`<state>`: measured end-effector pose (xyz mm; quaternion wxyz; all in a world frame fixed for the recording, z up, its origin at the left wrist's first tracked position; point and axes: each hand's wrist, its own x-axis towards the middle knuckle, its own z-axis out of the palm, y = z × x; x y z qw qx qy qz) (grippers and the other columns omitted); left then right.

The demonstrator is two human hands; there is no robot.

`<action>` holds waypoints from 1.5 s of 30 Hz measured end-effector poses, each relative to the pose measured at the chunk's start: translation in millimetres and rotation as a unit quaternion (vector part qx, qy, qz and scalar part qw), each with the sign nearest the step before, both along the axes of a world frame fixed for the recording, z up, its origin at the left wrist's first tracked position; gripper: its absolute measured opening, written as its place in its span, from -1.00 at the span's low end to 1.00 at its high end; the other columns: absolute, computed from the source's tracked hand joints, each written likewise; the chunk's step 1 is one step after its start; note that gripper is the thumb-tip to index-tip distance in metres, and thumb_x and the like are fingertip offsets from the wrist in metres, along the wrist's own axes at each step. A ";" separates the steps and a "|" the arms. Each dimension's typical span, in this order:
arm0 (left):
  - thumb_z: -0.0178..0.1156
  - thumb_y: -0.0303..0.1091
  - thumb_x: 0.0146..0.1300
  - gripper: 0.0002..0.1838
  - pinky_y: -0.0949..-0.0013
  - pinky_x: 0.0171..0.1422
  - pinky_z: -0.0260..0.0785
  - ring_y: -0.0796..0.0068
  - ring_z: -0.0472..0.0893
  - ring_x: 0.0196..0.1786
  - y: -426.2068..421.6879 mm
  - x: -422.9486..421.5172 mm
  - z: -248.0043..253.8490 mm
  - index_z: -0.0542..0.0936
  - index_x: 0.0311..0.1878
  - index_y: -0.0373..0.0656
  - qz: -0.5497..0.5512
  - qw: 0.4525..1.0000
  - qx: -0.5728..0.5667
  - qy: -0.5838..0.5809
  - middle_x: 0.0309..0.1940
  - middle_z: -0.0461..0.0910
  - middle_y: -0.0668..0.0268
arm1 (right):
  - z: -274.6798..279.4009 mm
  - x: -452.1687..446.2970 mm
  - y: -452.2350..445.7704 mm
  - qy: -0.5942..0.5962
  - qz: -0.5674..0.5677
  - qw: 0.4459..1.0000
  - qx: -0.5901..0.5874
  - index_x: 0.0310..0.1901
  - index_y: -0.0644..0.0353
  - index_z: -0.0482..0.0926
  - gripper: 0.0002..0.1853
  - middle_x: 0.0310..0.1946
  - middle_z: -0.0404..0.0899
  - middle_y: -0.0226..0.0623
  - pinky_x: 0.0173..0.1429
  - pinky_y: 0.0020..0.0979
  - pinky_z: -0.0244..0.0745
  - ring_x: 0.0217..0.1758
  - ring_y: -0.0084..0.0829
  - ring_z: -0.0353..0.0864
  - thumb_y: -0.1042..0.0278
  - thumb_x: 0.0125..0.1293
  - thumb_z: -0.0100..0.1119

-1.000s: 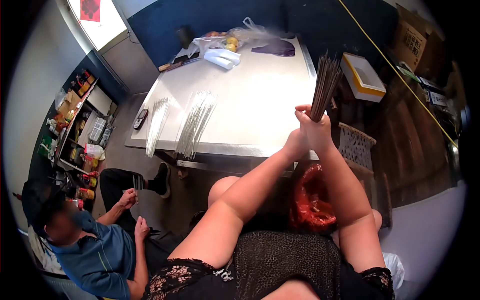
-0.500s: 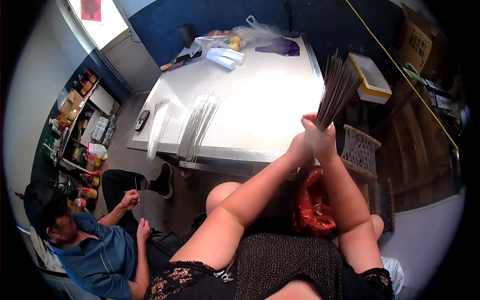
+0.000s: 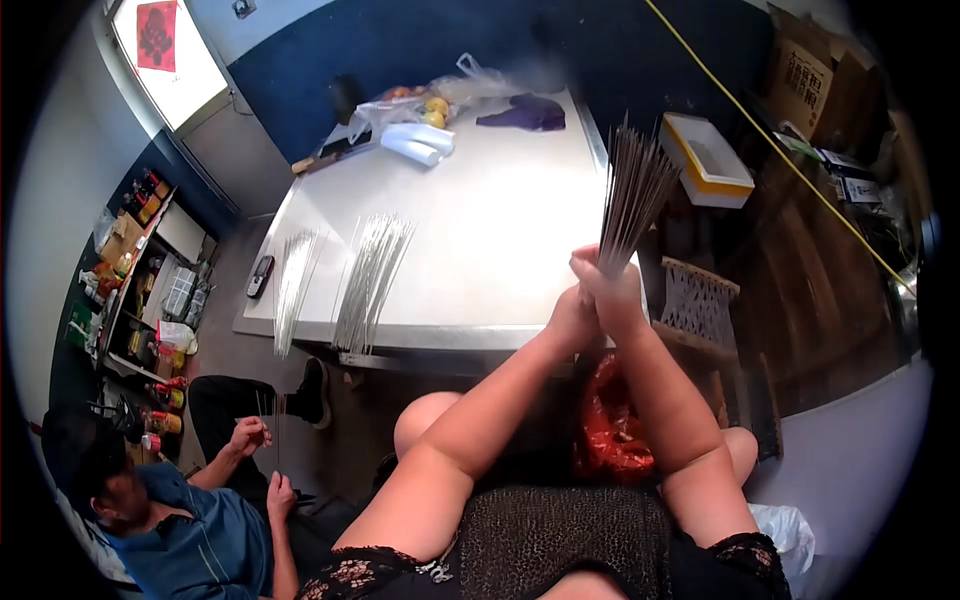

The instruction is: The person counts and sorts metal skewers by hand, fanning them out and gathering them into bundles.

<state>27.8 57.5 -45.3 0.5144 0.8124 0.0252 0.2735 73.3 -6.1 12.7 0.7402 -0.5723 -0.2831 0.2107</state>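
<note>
A thick bundle of thin metal skewers [image 3: 634, 195] stands nearly upright, fanned out at its top, over the table's right edge. My right hand [image 3: 618, 292] is wrapped round its lower end. Pressed against it from the left, my left hand [image 3: 575, 315] also closes round the bottom of the bundle; its fingers are partly hidden. Two more groups of shiny skewers lie on the white table [image 3: 480, 240]: a larger spread [image 3: 372, 285] and a smaller one [image 3: 294, 285] to its left. Below my hands is a red plastic bag [image 3: 612, 430].
At the lower left a seated person [image 3: 190, 530] holds a few thin skewers. The table also bears a phone [image 3: 260, 277], a knife [image 3: 333, 156], a white roll [image 3: 418, 144], bagged fruit [image 3: 436, 110] and a purple bag [image 3: 523, 113]. A foam box [image 3: 708, 160] stands right.
The view has shifted, so the table and its things appear further left and lower. Both my hands keep hold of the skewer bundle, which stands slightly more upright.
</note>
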 end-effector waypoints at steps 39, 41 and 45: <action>0.20 -0.40 0.12 -0.78 0.40 -0.07 0.40 0.43 0.57 -0.13 6.2 7.8 -15.2 0.51 -0.15 -0.21 -0.002 0.996 -0.013 0.090 -0.25 0.59 0.24 | -9.7 1.7 3.3 -0.035 -0.025 0.998 0.035 -0.26 0.28 0.54 -0.90 -0.68 0.38 -0.56 -0.64 -0.67 0.11 -0.72 -0.76 0.26 0.48 0.20 0.18; 0.21 -0.40 0.12 -0.77 0.39 -0.08 0.40 0.43 0.57 -0.14 6.2 6.5 -14.9 0.51 -0.15 -0.21 -0.002 0.995 -0.015 0.094 -0.26 0.59 0.24 | -10.9 1.7 3.5 -0.036 -0.026 0.998 0.037 -0.27 0.28 0.54 -0.91 -0.68 0.38 -0.56 -0.64 -0.68 0.11 -0.72 -0.76 0.26 0.49 0.20 0.18; 0.22 -0.43 0.09 -0.76 0.38 -0.09 0.40 0.42 0.58 -0.16 0.5 1.8 -11.5 0.50 -0.14 -0.22 0.006 0.997 0.068 0.046 -0.29 0.59 0.24 | 4.6 -3.4 2.7 -0.033 -0.049 0.998 -0.002 -0.23 0.29 0.53 -0.89 -0.69 0.35 -0.58 -0.68 -0.66 0.04 -0.74 -0.78 0.19 0.47 0.23 0.13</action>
